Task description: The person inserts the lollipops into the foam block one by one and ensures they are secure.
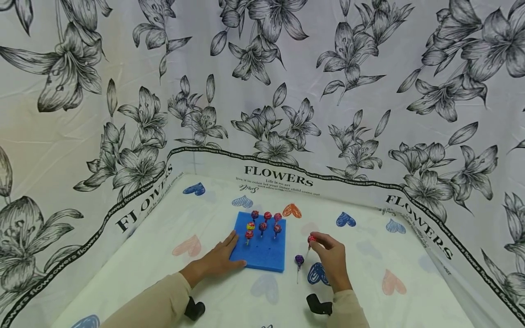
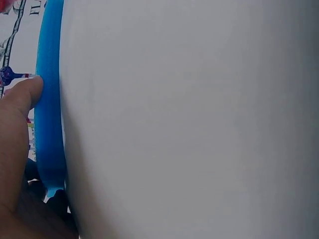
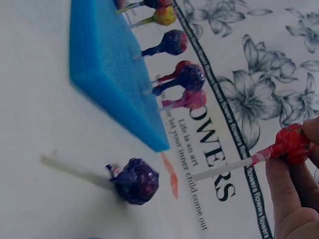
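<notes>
A blue foam block (image 1: 262, 255) lies on the table with several wrapped lollipops (image 1: 263, 226) standing upright in its far half. My left hand (image 1: 216, 258) rests on the block's near left corner, fingers along the left side and thumb at the front edge. In the left wrist view, that thumb (image 2: 32, 89) touches the block's edge. My right hand (image 1: 331, 259) pinches a red lollipop (image 3: 293, 144) by its wrapped head, its white stick pointing away from the fingers. This hand is to the right of the block, above the table. Below it lies a purple lollipop (image 1: 299, 260).
A white cloth printed with hearts (image 1: 264, 289) covers the table. Curtains with black flower drawings (image 1: 275, 136) rise behind and at both sides. Black devices (image 1: 319, 304) sit by the wrists.
</notes>
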A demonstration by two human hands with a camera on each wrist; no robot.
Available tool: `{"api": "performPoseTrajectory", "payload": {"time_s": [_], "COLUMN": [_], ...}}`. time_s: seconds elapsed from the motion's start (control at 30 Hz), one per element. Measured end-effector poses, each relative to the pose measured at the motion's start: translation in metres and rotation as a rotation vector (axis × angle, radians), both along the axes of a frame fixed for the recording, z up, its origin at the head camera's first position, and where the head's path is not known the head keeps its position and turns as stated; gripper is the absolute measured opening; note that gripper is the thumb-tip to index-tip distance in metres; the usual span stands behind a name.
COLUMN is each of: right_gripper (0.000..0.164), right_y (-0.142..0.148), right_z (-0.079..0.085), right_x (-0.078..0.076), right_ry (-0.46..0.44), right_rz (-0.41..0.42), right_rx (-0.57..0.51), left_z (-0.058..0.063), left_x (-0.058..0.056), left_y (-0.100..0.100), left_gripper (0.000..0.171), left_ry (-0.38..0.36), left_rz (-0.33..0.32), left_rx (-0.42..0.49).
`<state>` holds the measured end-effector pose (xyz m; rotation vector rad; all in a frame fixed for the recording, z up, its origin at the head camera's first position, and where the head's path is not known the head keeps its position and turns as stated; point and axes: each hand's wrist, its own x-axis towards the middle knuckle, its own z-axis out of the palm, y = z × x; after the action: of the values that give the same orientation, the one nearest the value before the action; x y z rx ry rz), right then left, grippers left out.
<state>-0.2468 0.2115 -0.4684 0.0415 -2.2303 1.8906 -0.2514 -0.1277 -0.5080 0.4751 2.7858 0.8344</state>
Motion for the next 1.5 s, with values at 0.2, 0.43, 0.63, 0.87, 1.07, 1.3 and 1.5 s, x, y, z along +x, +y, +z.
{"api": "performPoseTrajectory", "payload": {"time_s": [0.2, 0.43, 0.63, 0.87, 1.07, 1.3, 1.5], "right_gripper": [0.021, 0.021, 0.022, 0.024, 0.026, 0.027, 0.026], "right_y": [-0.013, -0.027, -0.037, -0.044, -0.051, -0.063, -0.074], "right_z": [0.02, 0.035, 0.045, 0.054, 0.063, 0.072, 0.076], "right_x": [-0.005, -0.009, -0.009, -0.01, -0.01, -0.009, -0.01], "right_ry": [0.13, 0.209, 0.248, 0.325, 0.391, 0.433, 0.454], "right_rz": [0.064, 0.127, 0.138, 0.186, 0.23, 0.268, 0.299], "right_rx": [-0.034, -0.116, -0.133, -0.161, -0.162, -0.182, -0.19], "left_z": [0.002, 0.001, 0.003, 0.0, -0.001, 0.0, -0.002], "left_x": [0.0, -0.001, 0.0, 0.001, 0.0, -0.001, -0.001], "left_y": [0.0, 0.0, 0.0, -0.001, -0.001, -0.002, -0.001], "left_gripper": [0.099, 0.099, 0.099, 0.1, 0.102, 0.101, 0.102], "left_ry": [-0.005, 0.005, 0.004, -0.012, -0.015, -0.011, -0.03], "left_rz": [0.003, -0.007, 0.0, 0.006, 0.006, 0.004, 0.015], "left_rx": [0.014, 0.005, 0.003, 0.012, 0.007, 0.003, 0.012]}}
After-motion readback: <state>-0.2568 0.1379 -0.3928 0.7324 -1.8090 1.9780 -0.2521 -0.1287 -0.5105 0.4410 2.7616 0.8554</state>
